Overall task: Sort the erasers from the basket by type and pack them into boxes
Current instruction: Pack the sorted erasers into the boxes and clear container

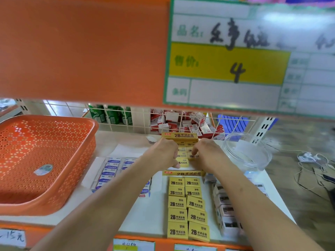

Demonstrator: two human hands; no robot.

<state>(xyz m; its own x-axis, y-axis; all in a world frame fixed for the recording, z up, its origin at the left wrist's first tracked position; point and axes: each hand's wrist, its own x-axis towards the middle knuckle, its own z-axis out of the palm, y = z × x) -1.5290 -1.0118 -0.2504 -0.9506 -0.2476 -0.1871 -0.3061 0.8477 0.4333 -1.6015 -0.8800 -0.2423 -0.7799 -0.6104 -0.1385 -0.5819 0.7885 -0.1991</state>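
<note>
The yellow erasers (183, 162) being handled sit in two columns inside an open yellow box (181, 135) at the far middle of the white shelf (155, 214). The left hand (163, 154) is at the box's left side, its fingers and thumb curled in on the left column. The right hand (206, 154) is at the right side, its bent fingertips pinching at the right column. Just nearer lies a second yellow box (183, 173), its two columns of 2B erasers (186, 205) running to the shelf's near edge. To the left, partly under the left forearm, a white box (94, 171) holds blue-and-white erasers (111, 172). Along the right edge stands a row of black-and-white erasers (226, 211). The orange basket (41, 138) rests at the far left of the shelf. A clear plastic jar (248, 153) lies at the far right. Behind, a wire grid (137, 122) fences off red-and-white cartons (181, 122) and green packs (108, 115). Overhead hangs a blurred price sign (226, 57) marked 4.
</note>
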